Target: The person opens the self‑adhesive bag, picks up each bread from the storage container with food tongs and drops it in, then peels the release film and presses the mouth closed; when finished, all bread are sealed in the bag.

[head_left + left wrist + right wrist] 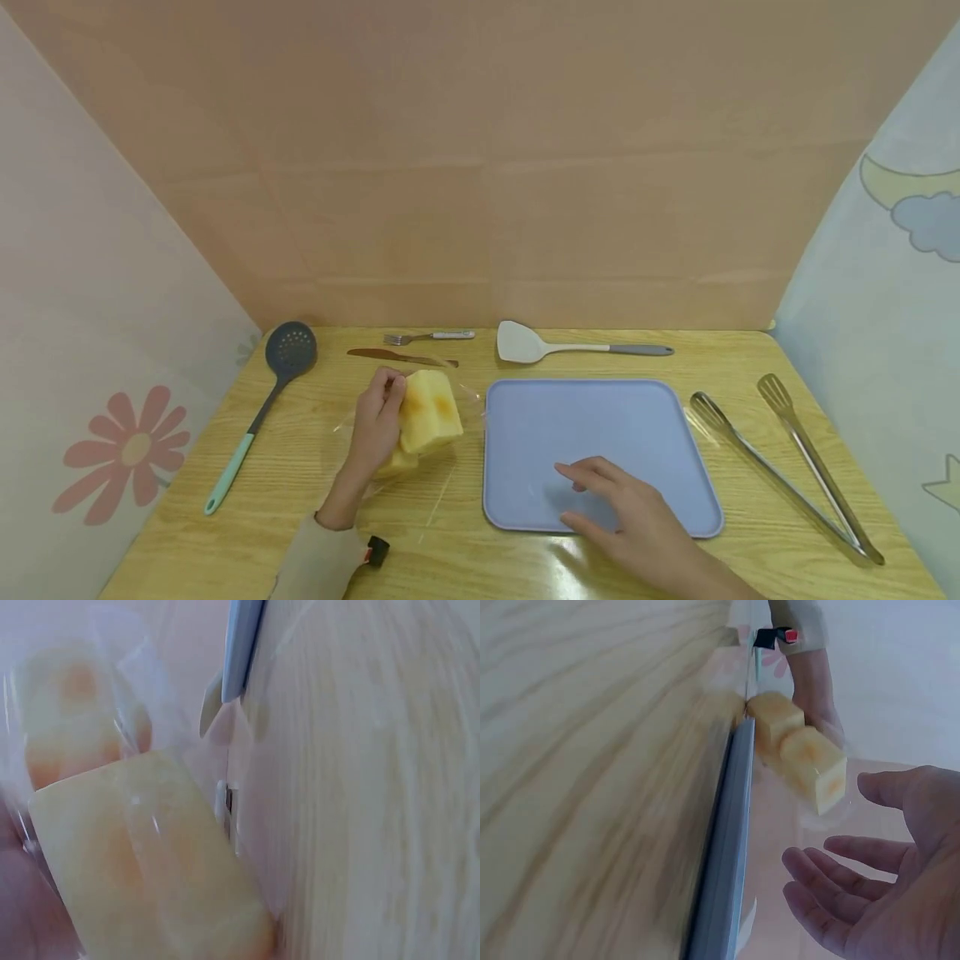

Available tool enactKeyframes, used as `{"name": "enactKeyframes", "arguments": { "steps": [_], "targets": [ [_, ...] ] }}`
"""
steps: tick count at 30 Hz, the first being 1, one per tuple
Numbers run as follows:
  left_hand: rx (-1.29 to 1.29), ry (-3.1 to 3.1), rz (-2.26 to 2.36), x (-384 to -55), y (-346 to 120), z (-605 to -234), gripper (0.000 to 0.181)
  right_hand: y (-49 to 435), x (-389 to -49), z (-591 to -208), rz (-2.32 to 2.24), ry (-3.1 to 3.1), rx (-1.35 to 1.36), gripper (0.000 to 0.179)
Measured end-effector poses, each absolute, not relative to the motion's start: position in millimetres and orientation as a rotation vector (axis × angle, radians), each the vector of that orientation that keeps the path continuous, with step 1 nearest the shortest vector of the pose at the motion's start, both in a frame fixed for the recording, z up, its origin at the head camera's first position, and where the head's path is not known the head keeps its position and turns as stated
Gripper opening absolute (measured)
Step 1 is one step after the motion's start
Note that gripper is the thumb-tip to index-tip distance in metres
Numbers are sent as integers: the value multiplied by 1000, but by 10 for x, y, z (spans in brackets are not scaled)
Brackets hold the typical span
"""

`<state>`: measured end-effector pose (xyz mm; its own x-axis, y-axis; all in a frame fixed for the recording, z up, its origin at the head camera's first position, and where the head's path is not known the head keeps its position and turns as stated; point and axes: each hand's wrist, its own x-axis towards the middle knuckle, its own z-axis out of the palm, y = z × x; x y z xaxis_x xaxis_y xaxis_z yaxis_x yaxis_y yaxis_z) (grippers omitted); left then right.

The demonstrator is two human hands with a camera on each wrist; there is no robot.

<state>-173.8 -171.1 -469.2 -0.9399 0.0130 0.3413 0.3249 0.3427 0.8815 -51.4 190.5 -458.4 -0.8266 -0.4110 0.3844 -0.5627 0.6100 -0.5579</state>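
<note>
My left hand (377, 425) grips a clear plastic bag (120, 631) with pale yellow, brown-spotted blocks of bread (431, 408) in it, left of the tray. Two bread pieces show, one beyond the other in the left wrist view, with film wrapped over them. In the head view, my right hand (637, 521) hovers over the near part of a light blue tray (585, 425), its fingers spread and bent a little, thumb apart. Nothing lies between those fingers. The right wrist view shows the bread (814, 769) beyond the right fingertips.
A slotted skimmer (291, 350) with a mint handle lies at the left. Along the back are a fork (431, 337), a brown-bladed knife (397, 357) and a white turner (521, 343). Metal tongs (802, 492) lie spread apart right of the tray. Walls bound the table's back and sides.
</note>
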Motion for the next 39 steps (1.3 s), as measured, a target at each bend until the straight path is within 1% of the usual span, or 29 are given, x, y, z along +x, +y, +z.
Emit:
{"name": "enactKeyframes", "arguments": {
  "steps": [3, 6, 8, 10, 13, 15, 16, 22, 25, 29, 35, 39],
  "targets": [
    [-173, -2303, -1658, -1706, -1676, -4630, 26, 1769, -525, -4585, 1209, -2617, 827, 41],
    [-103, -2207, -1717, -1678, -1634, -4600, 26, 1609, -567, -4581, 1392, -2598, 845, 33],
    [-105, -2106, -1778, -1664, -1599, -4598, 27, 1488, -616, -4569, 1509, -2577, 837, 28],
    [-172, -1979, -1843, -1683, -1590, -4667, 27, 1364, -685, -4555, 1608, -2563, 813, 26],
    [-226, -1854, -1888, -1664, -1536, -4680, 33, 1176, -811, -4553, 1750, -2551, 720, 23],
    [-249, -1794, -1909, -1675, -1521, -4725, 33, 1058, -895, -4564, 1825, -2538, 649, 21],
    [-197, -1810, -1898, -1636, -1481, -4662, 37, 1002, -934, -4573, 1854, -2519, 621, 19],
    [-23, -1852, -1911, -1564, -1403, -4540, 34, 702, -1071, -4599, 1861, -2437, 429, 8],
    [13, -1867, -1915, -1547, -1388, -4520, 31, 606, -1100, -4602, 1867, -2376, 380, 6],
    [24, -1866, -1915, -1530, -1363, -4520, 30, 535, -1141, -4596, 1886, -2274, 400, 2],
    [44, -1862, -1953, -1523, -1355, -4500, 24, 514, -1225, -4547, 1921, -2185, 420, 10],
    [97, -1834, -2051, -1533, -1412, -4453, 22, 529, -1278, -4460, 2073, -2137, 370, 7]
  ]
}}
